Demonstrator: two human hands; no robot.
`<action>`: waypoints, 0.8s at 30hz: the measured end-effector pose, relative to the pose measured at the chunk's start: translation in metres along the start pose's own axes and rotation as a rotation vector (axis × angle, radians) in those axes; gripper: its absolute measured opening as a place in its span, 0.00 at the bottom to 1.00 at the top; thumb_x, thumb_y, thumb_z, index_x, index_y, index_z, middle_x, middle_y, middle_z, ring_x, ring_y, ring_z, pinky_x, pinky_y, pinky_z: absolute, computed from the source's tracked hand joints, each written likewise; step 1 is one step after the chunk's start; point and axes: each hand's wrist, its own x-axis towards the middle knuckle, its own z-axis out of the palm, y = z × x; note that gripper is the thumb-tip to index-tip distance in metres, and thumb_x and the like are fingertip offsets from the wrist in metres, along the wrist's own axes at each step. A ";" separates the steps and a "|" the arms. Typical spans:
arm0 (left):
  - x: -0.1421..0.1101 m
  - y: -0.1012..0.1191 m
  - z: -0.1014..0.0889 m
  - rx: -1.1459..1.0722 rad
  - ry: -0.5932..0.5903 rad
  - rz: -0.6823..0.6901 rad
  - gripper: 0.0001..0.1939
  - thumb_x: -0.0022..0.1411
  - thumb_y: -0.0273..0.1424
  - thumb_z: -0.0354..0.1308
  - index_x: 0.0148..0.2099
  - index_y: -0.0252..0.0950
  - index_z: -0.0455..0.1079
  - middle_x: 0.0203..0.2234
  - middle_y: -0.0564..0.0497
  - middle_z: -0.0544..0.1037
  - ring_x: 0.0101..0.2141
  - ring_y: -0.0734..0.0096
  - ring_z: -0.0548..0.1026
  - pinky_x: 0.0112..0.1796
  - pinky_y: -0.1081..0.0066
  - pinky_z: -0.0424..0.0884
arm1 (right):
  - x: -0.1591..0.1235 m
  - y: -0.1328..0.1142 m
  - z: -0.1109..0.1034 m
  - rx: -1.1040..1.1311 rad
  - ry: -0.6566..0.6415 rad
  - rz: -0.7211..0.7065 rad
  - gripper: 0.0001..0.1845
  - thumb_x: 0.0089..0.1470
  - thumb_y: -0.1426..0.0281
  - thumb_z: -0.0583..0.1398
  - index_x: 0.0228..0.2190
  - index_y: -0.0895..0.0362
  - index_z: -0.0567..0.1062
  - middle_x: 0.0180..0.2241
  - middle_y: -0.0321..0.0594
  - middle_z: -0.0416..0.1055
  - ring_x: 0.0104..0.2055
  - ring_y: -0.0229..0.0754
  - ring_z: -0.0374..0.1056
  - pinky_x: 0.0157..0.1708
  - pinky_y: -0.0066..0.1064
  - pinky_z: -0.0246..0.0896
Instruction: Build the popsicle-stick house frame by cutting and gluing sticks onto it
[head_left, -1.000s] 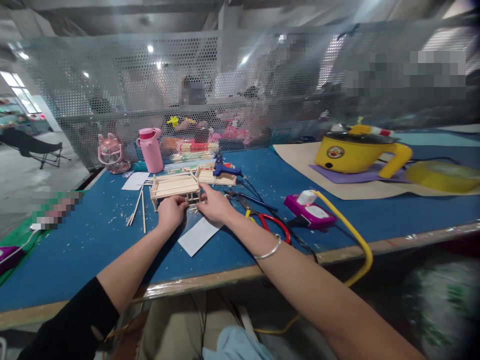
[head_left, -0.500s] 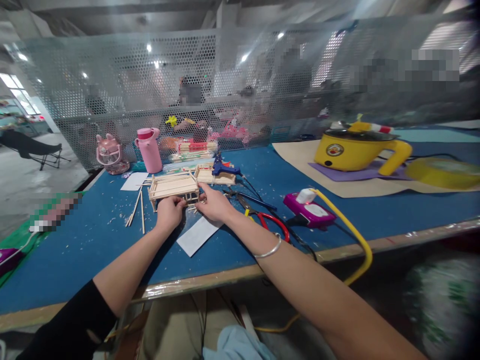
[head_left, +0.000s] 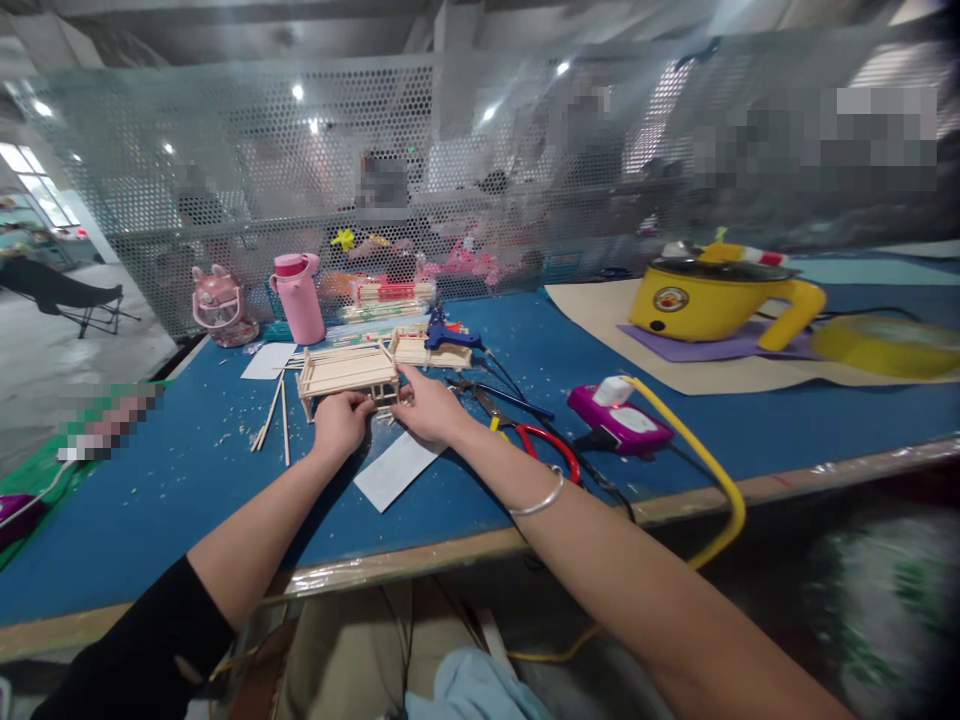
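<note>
While the wooden stick frame [head_left: 349, 370] is held at its near side on the table [head_left: 247, 510] by the left hand's [head_left: 341, 422] grip, its right end is pinched by the right hand [head_left: 426, 405].

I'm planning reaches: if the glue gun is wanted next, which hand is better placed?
The right hand, I'd judge: it is nearer the glue gun, which lies just beyond it. The left hand sits farther off. Both hold the stick frame, so the right must let go first.
</note>
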 end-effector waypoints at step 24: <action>0.000 0.001 0.000 0.048 -0.020 -0.011 0.13 0.57 0.34 0.53 0.40 0.35 0.76 0.35 0.44 0.79 0.36 0.64 0.75 0.37 0.71 0.65 | -0.001 -0.002 -0.001 -0.010 0.000 0.010 0.32 0.44 0.69 0.58 0.53 0.54 0.59 0.38 0.39 0.75 0.40 0.45 0.69 0.33 0.28 0.57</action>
